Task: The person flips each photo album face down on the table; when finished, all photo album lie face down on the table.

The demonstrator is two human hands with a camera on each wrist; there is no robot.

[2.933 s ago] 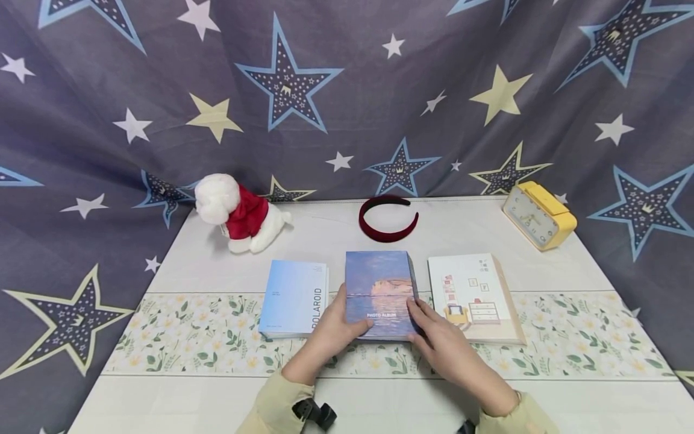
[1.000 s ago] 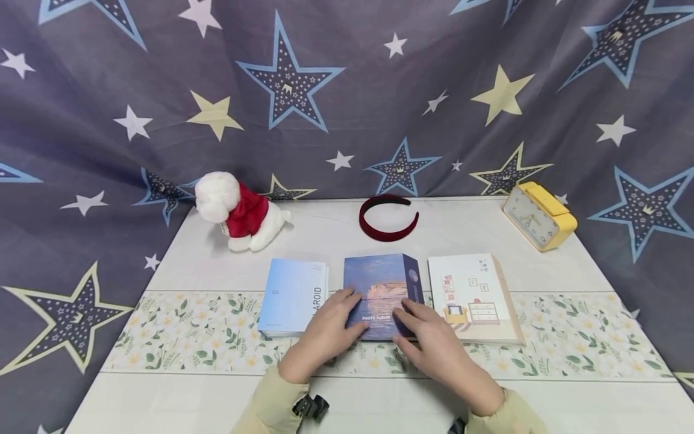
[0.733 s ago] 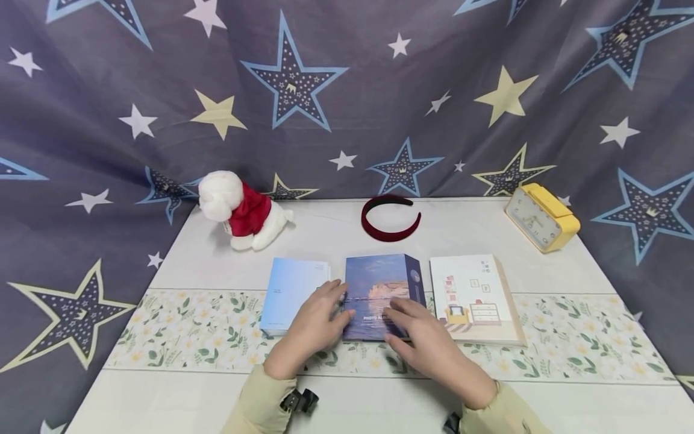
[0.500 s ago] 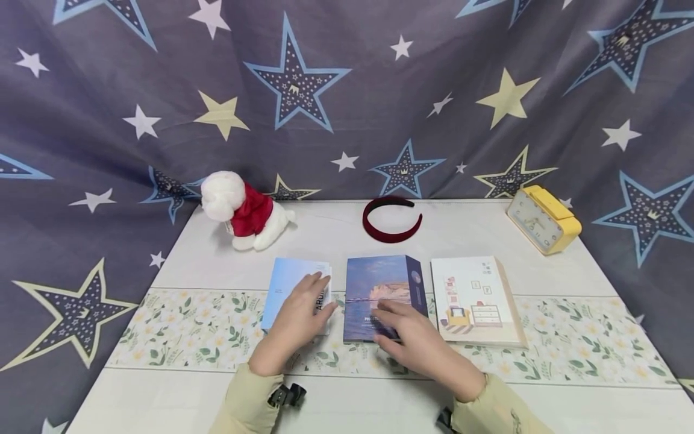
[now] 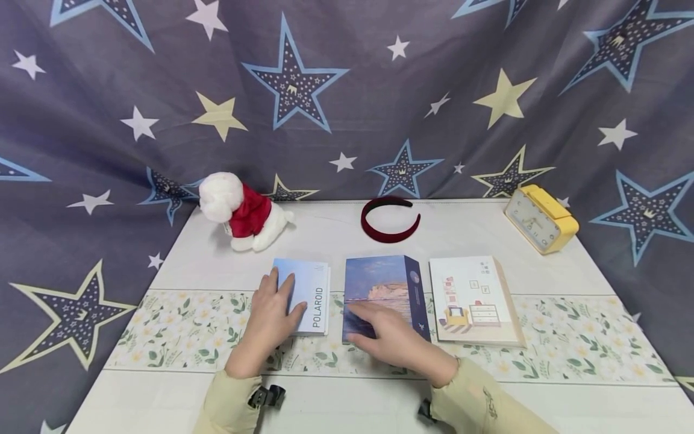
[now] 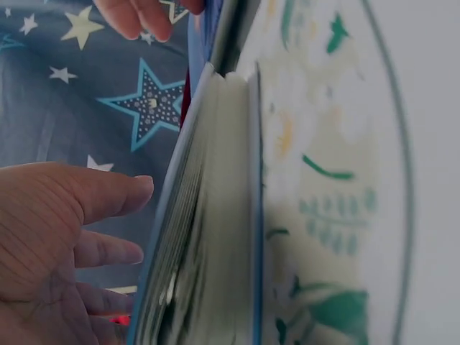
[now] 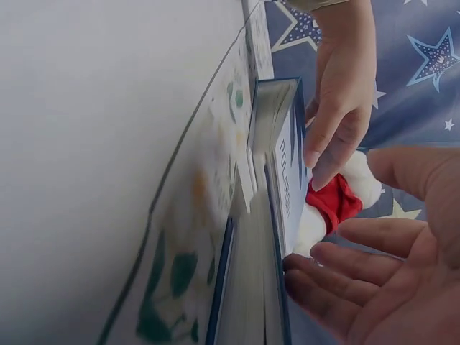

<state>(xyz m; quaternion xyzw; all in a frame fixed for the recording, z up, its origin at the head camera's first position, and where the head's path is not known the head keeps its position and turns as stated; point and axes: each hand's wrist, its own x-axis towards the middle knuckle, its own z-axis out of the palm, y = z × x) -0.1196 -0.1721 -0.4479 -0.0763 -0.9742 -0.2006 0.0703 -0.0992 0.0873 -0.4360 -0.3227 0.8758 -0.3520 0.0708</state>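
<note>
My left hand [image 5: 267,316] lies over the left part of a light blue album marked POLAROID [image 5: 310,298], fingers spread. In the left wrist view the hand's thumb and fingers stand apart beside that album's page edges [image 6: 205,223]. My right hand [image 5: 391,337] reaches over the lower part of a dark blue photo album [image 5: 376,274] with a sea cliff on its cover, hiding the title. The right wrist view shows the right hand's [image 7: 402,251] fingers loosely extended close to the cover of this album, whose pages [image 7: 250,280] face the camera.
Right of the photo album lies a white book [image 5: 472,295] with a drawn room. Behind stand a white plush dog [image 5: 252,211] in red, a dark red headband [image 5: 390,235] and a yellow alarm clock [image 5: 542,218]. A starry curtain [image 5: 347,108] hangs at the table's far edge.
My left hand has left the photo album and moved left onto the POLAROID album. My right hand has slid left from the photo album's right side across its lower cover.
</note>
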